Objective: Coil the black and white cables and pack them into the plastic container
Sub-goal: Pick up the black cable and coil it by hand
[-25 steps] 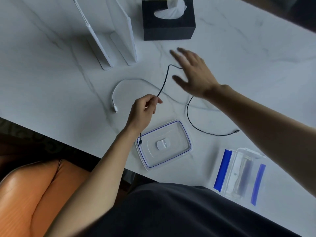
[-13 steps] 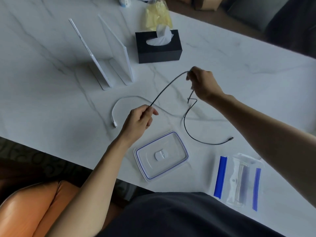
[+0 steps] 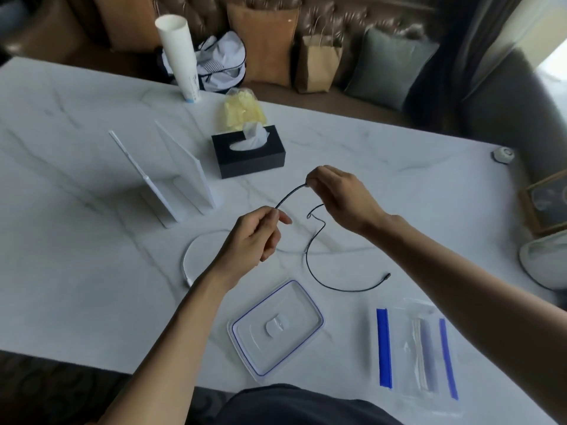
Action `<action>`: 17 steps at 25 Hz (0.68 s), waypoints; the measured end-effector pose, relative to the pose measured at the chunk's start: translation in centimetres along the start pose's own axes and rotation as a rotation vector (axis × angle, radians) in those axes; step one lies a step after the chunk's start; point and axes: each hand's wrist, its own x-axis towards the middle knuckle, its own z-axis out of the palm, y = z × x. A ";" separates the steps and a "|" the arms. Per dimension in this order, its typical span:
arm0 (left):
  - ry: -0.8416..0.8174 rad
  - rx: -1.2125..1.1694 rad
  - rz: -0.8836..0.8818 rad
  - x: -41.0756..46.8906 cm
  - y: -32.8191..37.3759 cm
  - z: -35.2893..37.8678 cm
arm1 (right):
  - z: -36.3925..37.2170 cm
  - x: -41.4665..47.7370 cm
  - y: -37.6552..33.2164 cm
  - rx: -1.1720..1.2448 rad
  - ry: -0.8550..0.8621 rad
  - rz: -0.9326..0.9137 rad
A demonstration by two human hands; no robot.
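Note:
My left hand (image 3: 251,239) pinches one end of the black cable (image 3: 310,265) above the table. My right hand (image 3: 340,199) grips the same cable farther along, so a short span arches between the hands. The rest of the black cable hangs from the right hand and curves over the table to its plug near the right forearm. The white cable (image 3: 196,246) lies in an arc on the marble, partly hidden under my left hand. A clear lid with a blue rim (image 3: 276,329) lies near the front edge. The clear plastic container with blue clips (image 3: 417,351) sits to its right.
A black tissue box (image 3: 248,156) and yellow gloves (image 3: 242,110) stand at the back middle. White acrylic stands (image 3: 171,176) sit at the left, a white tube (image 3: 181,59) behind. A framed object (image 3: 546,204) and white device (image 3: 543,259) occupy the right edge.
My right hand closed on the black cable and lifted it. Both hands have drawn closer together with the cable raised between them; the view has tilted up.

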 end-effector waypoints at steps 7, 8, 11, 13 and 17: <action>-0.301 -0.208 0.080 -0.6 5.9 7.1 | -5.9 -2.3 1.9 0.155 0.212 0.216; -0.299 -0.240 0.126 -0.7 7.1 8.8 | -6.6 -3.3 2.3 0.203 0.208 0.226; -0.243 -0.378 0.245 0.1 10.2 12.3 | -7.5 -5.9 2.8 0.399 0.152 0.238; -0.173 -0.485 0.297 0.7 11.5 14.6 | -8.1 -8.5 2.5 0.474 0.109 0.231; 0.009 -0.554 0.402 1.6 13.2 17.9 | -10.2 -13.1 2.4 0.540 -0.053 0.184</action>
